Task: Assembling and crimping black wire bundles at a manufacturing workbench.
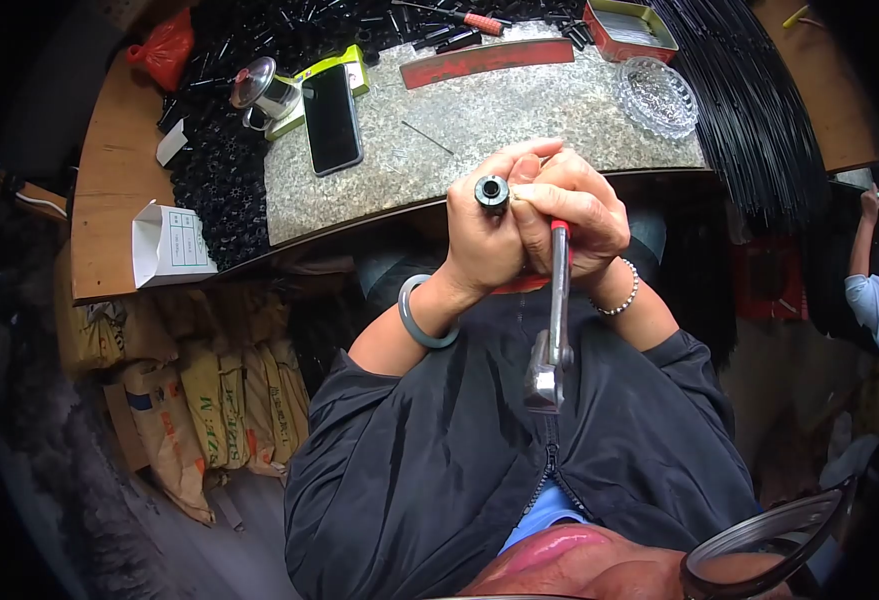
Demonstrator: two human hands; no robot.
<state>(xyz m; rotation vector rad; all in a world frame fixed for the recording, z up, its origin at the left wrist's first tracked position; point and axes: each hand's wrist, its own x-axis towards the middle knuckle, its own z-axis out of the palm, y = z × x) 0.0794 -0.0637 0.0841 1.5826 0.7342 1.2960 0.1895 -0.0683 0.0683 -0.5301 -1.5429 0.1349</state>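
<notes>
Just past the near edge of the stone-topped bench, my two hands meet in front of my chest. My left hand [481,248] is closed round a short black tube [492,191], whose round open end faces up. Against it, my right hand [589,215] has its thumb and forefinger pinched beside the tube's end; anything tiny between those fingertips is too small to make out. The same right hand grips pliers [559,300] with red handles, their metal head hanging toward my body. My fingers hide most of the handles and the tube's lower part.
On the speckled stone slab [399,190] lie a phone [331,120], a thin rod [427,137], a red bar [487,63] and a glass ashtray [656,97]. Black rods [734,100] are heaped right, small black parts [224,175] left. A white box [171,243] stands at the left edge.
</notes>
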